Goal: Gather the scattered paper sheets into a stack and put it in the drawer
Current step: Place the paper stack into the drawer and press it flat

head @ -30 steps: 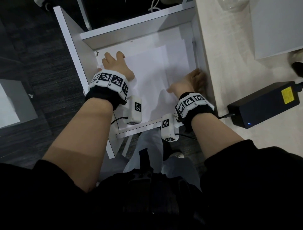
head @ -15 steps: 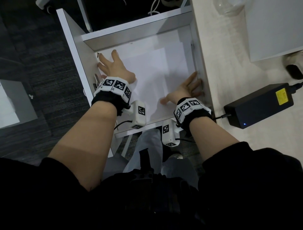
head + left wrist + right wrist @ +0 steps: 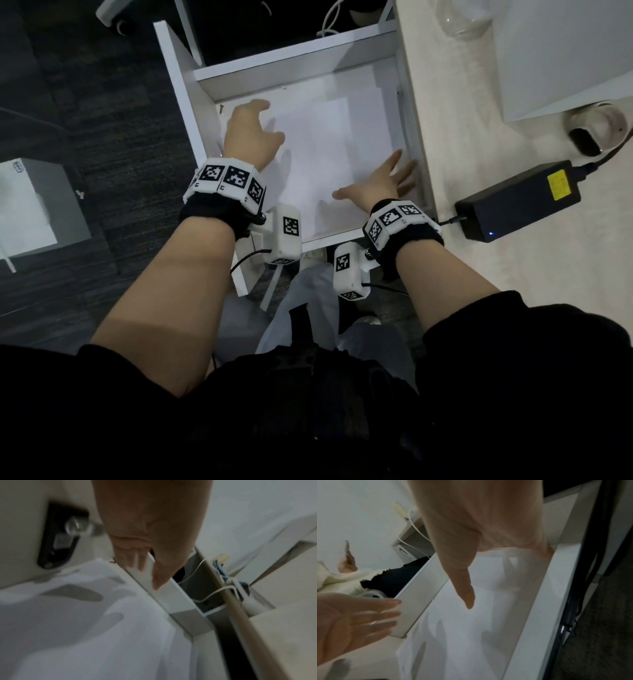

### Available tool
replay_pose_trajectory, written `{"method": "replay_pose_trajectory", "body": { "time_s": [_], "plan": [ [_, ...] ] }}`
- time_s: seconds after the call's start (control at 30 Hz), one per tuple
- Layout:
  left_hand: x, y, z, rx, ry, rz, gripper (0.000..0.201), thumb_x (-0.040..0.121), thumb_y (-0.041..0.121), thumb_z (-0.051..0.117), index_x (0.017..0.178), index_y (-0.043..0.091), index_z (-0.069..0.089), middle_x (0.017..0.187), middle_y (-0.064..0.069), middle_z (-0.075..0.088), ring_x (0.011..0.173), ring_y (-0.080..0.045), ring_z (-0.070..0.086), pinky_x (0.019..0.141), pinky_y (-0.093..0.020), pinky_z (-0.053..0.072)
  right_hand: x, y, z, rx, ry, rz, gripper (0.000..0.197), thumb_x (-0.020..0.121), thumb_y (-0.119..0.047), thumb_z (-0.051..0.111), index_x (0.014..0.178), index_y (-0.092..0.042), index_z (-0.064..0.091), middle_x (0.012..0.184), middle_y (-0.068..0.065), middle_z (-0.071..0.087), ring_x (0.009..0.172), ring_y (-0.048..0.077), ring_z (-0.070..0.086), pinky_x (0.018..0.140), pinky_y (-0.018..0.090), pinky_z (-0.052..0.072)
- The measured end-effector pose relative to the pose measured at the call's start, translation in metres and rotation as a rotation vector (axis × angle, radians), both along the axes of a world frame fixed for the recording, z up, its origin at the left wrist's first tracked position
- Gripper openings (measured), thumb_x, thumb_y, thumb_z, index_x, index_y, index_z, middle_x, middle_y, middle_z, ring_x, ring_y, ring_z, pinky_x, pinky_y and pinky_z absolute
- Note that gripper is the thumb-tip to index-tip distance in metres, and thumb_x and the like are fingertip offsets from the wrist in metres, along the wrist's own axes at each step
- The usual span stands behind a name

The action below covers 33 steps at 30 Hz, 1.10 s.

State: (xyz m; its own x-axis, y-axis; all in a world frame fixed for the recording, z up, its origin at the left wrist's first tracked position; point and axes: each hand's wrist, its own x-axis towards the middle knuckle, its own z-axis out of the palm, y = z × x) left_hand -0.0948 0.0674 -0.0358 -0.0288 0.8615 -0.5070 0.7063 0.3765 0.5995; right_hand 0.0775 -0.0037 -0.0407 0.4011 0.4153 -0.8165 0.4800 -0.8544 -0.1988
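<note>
one open white drawer [image 3: 205, 99] holds one stack of paper sheets [image 3: 329, 147], lying flat inside. two hands hover over it: the left hand [image 3: 251, 135] and right hand [image 3: 378, 185], each grip released, fingers spread. one black power brick [image 3: 517, 200] sits on the surface [image 3: 479, 144] beside the drawer.

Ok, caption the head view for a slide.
Both hands, left and right, open above the paper stack lying in the open drawer.

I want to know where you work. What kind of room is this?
Probably an office: a white pull-out drawer under a pale wooden desk, a black power brick on it, and dark grey carpet.
</note>
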Motion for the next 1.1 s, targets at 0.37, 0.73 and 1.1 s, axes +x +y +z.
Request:
{"method": "replay_pose_trajectory", "body": {
  "time_s": [0.37,0.73,1.1],
  "plan": [
    [-0.034,-0.082,0.056,0.342,0.098,0.312,0.053,0.083,0.0,0.053,0.136,0.008,0.047,0.14,-0.013,0.041,0.131,-0.026,0.037,0.106,-0.022,0.028,-0.011,-0.036,0.062,0.129,0.004,0.205,0.027,0.085,-0.013,0.06,0.108,0.001,0.064,0.108,0.013,0.066,0.101,0.026,0.062,0.077,0.029,0.05],
    [-0.019,-0.134,0.046,-0.054,0.21,0.317,0.043,0.087,0.003,0.046,0.128,-0.005,0.042,0.131,-0.022,0.049,0.121,-0.037,0.047,0.096,-0.04,0.038,-0.001,-0.076,0.085,-0.068,-0.196,0.653,0.023,0.086,-0.011,0.049,0.065,-0.009,0.04,0.066,0.005,0.045,0.063,0.021,0.048,0.063,0.029,0.041],
    [0.019,-0.13,0.054,-0.02,0.042,0.232,0.034,0.084,0.006,0.046,0.114,0.006,0.061,0.11,-0.009,0.067,0.102,-0.028,0.06,0.083,-0.029,0.044,0.026,-0.083,0.094,-0.018,-0.332,0.837,0.026,0.09,-0.011,0.048,0.064,-0.008,0.043,0.079,0.004,0.051,0.076,0.022,0.051,0.057,0.024,0.033]
  ]
}}
